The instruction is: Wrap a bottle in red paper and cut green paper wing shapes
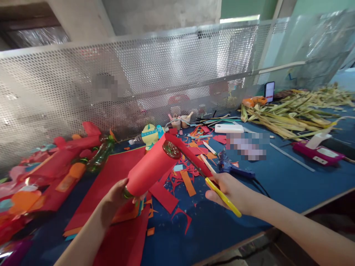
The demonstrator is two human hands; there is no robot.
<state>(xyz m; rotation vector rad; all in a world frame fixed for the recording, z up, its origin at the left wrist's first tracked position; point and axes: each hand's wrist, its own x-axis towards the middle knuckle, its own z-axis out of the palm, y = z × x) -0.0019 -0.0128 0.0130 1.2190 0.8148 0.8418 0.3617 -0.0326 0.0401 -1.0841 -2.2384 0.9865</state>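
My left hand (118, 193) is closed around the near end of a plastic bottle wrapped in red paper (149, 166), held tilted above the table. Its dark green base (171, 149) points up and to the right. From the wrapping a red paper strip (194, 153) runs out toward my right hand (233, 190). That hand is closed on scissors with a yellow handle (223, 197); their dark blades lie along the strip. Whether the blades are apart is unclear. Under the bottle are sheets of red paper (122, 164) and an orange paper piece (188, 183).
Wrapped bottles and paper shapes (55, 162) crowd the left. A blue glue gun (233, 168), a white device (229, 128), dried husks (288, 114), a phone (269, 91) and a magenta power strip (318, 151) lie right. A perforated metal panel (166, 66) backs the table.
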